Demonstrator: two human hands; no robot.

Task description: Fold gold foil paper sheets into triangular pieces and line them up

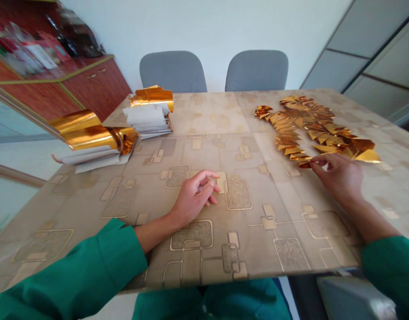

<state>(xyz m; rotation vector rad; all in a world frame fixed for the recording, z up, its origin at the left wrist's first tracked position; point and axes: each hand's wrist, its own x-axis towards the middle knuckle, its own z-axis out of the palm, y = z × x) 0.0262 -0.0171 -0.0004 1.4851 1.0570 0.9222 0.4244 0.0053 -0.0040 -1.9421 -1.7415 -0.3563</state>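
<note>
My left hand [195, 196] rests on the patterned table [198, 249] near its middle, fingers loosely curled with nothing in them. My right hand [338, 174] lies at the right, its fingertips pinching a folded gold paper piece [303, 162] at the near end of a pile of folded gold pieces [311, 129]. Both arms wear green sleeves.
Two stacks of white-backed gold foil sheets lie at the left: a near stack [91, 144] with curled gold foil and a far stack [150, 113]. Two grey chairs [173, 71] stand behind the table. A red-brown cabinet [87, 84] with clutter stands at the back left.
</note>
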